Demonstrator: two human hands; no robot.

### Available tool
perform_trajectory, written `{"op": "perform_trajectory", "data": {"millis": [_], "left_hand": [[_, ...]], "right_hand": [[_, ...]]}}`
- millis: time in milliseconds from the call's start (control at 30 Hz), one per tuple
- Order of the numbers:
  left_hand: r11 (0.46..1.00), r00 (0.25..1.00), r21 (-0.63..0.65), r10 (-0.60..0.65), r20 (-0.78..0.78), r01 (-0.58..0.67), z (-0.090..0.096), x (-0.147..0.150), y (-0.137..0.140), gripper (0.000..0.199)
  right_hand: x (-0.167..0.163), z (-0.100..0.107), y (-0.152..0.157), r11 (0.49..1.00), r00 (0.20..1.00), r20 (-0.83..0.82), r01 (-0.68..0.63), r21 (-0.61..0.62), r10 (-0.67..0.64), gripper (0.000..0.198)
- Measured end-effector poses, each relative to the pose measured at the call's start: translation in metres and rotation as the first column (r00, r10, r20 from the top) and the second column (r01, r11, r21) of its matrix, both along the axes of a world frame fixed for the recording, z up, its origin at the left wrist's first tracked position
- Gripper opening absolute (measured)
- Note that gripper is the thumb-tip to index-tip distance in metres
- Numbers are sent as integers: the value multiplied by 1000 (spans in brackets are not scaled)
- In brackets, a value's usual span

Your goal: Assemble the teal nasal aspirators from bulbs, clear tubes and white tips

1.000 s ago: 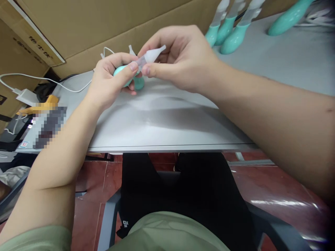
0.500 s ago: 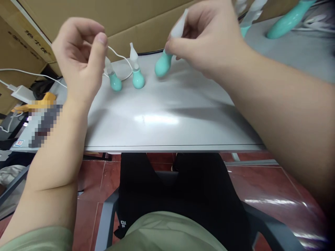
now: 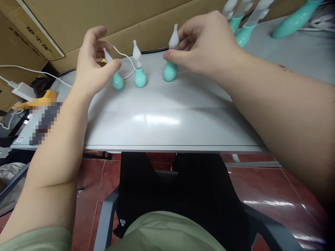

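My right hand (image 3: 199,47) has its thumb across the neck of a nasal aspirator (image 3: 170,71) with a teal bulb and a pointed white tip. This aspirator is upright, its bulb down at the table. My left hand (image 3: 95,62) is open, with thumb and fingers apart around another nasal aspirator (image 3: 118,82), whose neck is partly hidden by the thumb. Whether the left fingers touch it I cannot tell. Between my hands a third nasal aspirator (image 3: 140,77) stands upright on the grey table (image 3: 117,122).
More teal aspirators (image 3: 244,35) stand behind my right hand, and a larger teal piece (image 3: 293,22) lies at the far right. Cardboard (image 3: 136,17) walls the back. A white cable (image 3: 123,55), a white charger (image 3: 24,91) and a yellow object (image 3: 47,99) are at the left.
My right hand has lowered its aspirator, which went from tilted in the air to upright at the table. My left hand has shifted right and spread its fingers around the leftmost aspirator.
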State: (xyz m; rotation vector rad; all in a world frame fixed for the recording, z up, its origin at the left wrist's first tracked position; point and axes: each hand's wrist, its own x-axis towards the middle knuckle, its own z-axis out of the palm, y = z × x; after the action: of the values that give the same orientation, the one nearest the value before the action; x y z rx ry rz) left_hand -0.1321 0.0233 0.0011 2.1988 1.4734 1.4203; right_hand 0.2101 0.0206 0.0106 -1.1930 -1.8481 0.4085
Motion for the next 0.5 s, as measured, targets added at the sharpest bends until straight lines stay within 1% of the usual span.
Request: {"op": "perform_trajectory", "data": {"millis": [33, 133, 233, 267, 333, 367, 400, 433, 500], "left_hand": [[998, 1000, -69, 9, -4, -9, 5, 4, -10, 100], [978, 999, -208, 18, -30, -24, 20, 16, -35, 91], [954, 998, -295, 26, -62, -43, 24, 19, -44, 89], [953, 997, -298, 29, -71, -49, 23, 16, -42, 91], [965, 997, -259, 21, -68, -38, 16, 9, -31, 96], [977, 999, -213, 20, -38, -28, 12, 4, -23, 100], [983, 1000, -184, 7, 5, -6, 8, 0, -15, 104], [988, 998, -152, -1, 66, 11, 5, -4, -7, 109], [993, 979, -115, -16, 201, 40, 3, -10, 7, 120]], "right_hand": [[0, 0, 0, 1000, 1000, 11, -4, -9, 4, 38], [2, -1, 3, 999, 999, 31, -19, -50, 20, 43], [5, -4, 4, 994, 999, 22, -38, -102, 40, 45], [6, -5, 5, 991, 999, 11, -47, -122, 49, 48], [7, -7, 6, 984, 997, -36, -71, -165, 66, 58], [8, -6, 7, 980, 995, -78, -83, -183, 69, 62], [8, -5, 9, 977, 989, -134, -91, -193, 66, 62], [8, -3, 12, 976, 978, -200, -93, -200, 52, 53], [9, 3, 18, 975, 943, -332, -71, -211, -3, 20]]}}
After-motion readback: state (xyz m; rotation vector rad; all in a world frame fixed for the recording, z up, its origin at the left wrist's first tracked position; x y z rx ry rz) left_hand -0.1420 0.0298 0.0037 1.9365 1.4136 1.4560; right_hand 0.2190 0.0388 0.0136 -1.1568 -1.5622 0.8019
